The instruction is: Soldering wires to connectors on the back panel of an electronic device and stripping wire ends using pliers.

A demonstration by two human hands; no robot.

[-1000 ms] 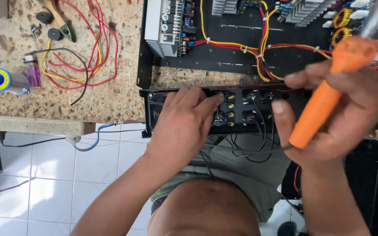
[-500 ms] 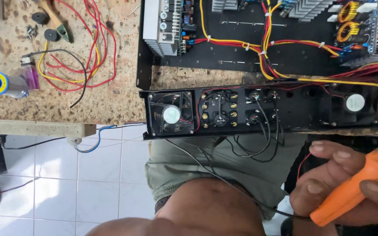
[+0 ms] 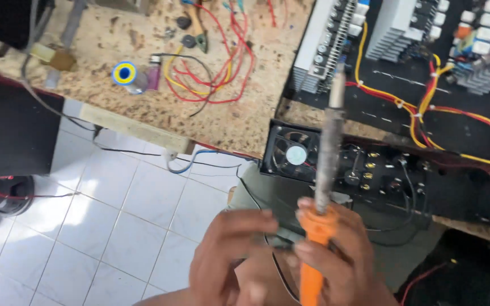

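Note:
My right hand (image 3: 341,255) grips the orange handle of a soldering iron (image 3: 329,164) at the bottom centre, its grey metal shaft pointing up over the fan. My left hand (image 3: 228,258) is just left of it, fingers curled and touching the right hand near the handle; what it holds is blurred. Behind the iron sits an open black amplifier chassis (image 3: 404,124) with a small cooling fan (image 3: 295,153), rear connectors, heat sinks and red and yellow wiring.
A speckled worktop (image 3: 160,90) carries loose red and yellow wires (image 3: 216,73), a solder spool with a blue and yellow face (image 3: 125,73), a purple lighter and small tools. White floor tiles (image 3: 120,215) lie below, with a black box (image 3: 7,124) at left.
The view has swung left and down. My right hand brought the soldering iron from the lower right to the centre and stood it upright. My left hand has come back into view beside it.

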